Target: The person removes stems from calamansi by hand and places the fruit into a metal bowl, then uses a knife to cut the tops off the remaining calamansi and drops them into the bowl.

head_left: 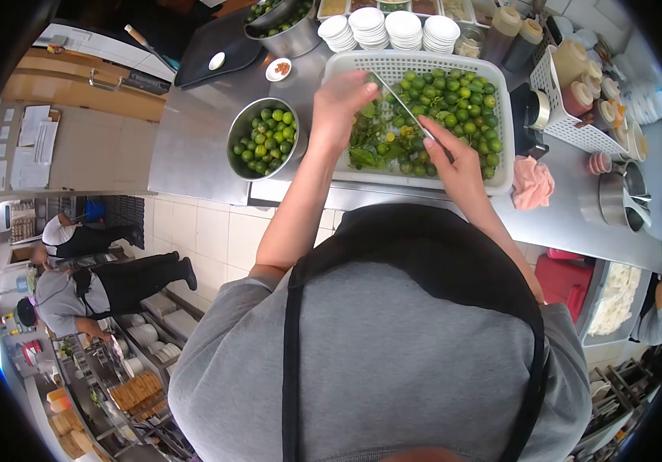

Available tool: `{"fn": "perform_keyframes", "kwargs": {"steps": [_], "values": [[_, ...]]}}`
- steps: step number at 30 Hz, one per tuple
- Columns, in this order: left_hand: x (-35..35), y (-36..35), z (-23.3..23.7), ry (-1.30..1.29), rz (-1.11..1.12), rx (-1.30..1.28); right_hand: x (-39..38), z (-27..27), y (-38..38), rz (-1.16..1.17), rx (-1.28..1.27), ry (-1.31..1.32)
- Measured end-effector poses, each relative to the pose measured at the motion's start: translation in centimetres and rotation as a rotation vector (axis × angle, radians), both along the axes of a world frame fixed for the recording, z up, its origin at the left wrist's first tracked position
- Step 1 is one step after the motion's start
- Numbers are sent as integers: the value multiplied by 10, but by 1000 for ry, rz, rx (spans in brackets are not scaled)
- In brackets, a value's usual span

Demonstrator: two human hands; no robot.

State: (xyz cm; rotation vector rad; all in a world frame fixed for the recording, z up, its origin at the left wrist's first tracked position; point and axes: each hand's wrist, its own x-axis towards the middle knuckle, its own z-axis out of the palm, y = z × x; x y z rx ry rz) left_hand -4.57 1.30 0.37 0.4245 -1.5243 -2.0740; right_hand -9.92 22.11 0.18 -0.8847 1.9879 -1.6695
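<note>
A white plastic basket (500,92) on the steel counter holds several small green limes (454,96) and loose leaves (369,146). My left hand (340,104) hovers over the basket's left side, fingertips pinched at the tip of a thin metal blade (404,108); what it pinches is too small to tell. My right hand (454,158) grips the handle end of that blade above the basket's near edge. The blade slants from my right hand up toward my left fingertips.
A steel bowl of limes (263,138) stands left of the basket. Stacked white dishes (388,27), another steel bowl (281,23), sauce bottles (516,31), a white rack of containers (577,92) and a pink cloth (532,181) surround it. Other people work at lower left (84,285).
</note>
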Motion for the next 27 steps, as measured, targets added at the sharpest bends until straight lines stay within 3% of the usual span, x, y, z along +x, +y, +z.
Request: {"fn": "perform_keyframes", "kwargs": {"steps": [9,13,15,17,19,22,25,27], "values": [[-2,-7,-2,-46,134,-193,2,-3,-2,-20,-31,193],[1,0,1,-28,114,-162,0,-1,-4,-20,3,187],[3,12,0,-137,34,-273,-2,-2,-8,-48,-10,185],[3,17,1,-116,13,-244,-5,-1,-11,-47,-21,195],[3,13,3,-1,-56,100,-5,-2,-10,-47,-30,206],[13,-15,0,108,-25,191,-4,-6,-10,-14,-58,224],[39,-53,20,-19,187,41,-4,-10,-5,25,-34,181],[67,-82,32,-235,253,-289,-10,-12,-1,-13,16,97]]}}
